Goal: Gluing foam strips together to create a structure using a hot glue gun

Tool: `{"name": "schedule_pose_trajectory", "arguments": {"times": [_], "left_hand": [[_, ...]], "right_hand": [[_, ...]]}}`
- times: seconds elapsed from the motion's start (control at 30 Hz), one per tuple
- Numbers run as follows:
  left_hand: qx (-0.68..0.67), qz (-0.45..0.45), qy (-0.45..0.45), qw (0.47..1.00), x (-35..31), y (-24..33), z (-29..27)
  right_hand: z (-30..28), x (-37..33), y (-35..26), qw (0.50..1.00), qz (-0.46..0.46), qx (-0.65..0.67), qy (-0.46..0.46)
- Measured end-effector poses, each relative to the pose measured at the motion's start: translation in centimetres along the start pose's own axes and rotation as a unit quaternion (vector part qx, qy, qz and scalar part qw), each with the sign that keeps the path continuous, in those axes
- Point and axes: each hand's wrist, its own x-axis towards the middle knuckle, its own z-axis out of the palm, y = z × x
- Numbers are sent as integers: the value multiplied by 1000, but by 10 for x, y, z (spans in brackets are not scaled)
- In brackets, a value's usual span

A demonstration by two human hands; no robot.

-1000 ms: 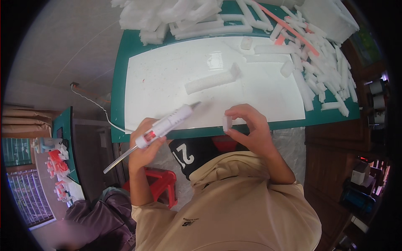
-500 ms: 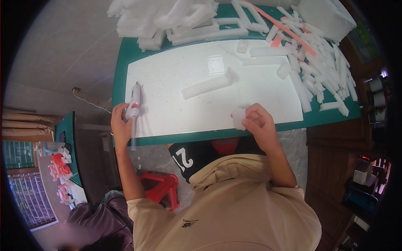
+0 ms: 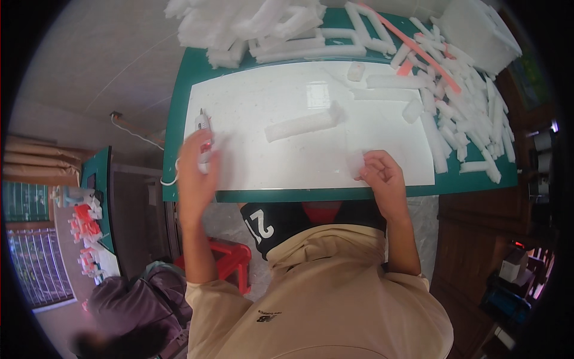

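My left hand (image 3: 198, 170) is over the rear of a white glue gun (image 3: 204, 124) on the left of the white board. Motion smears its fingers, and whether they grip the gun cannot be made out. The gun's nozzle points away from me. At the board's near right edge, my right hand (image 3: 384, 173) pinches a small, thin, whitish foam piece (image 3: 356, 161) between thumb and fingers. An angled white foam strip (image 3: 302, 124) lies mid-board, between the two hands and farther off.
The white board (image 3: 251, 170) rests on a green table (image 3: 179, 119). Foam strips and offcuts (image 3: 466, 119) pile at the right, with a long pink strip (image 3: 421, 54). Foam frames (image 3: 311, 45) stack at the back. A red stool (image 3: 233, 263) stands below, at left; a person (image 3: 137, 299) sits nearby.
My left hand has come up and over the glue gun's rear; the clear stick sticking out there no longer shows. My right hand still holds the foam piece. The view has shifted slightly.
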Motion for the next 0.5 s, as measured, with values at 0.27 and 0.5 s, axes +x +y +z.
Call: {"name": "schedule_pose_trajectory", "arguments": {"times": [0.27,0.5], "left_hand": [[17,49,-65,997,21,24,67],[-32,36,-50,998,25,15,92]], "right_hand": [[-2,-4,-9,1000,-9,7,20],[-11,-17,-8,999,-6,-9,38]]}}
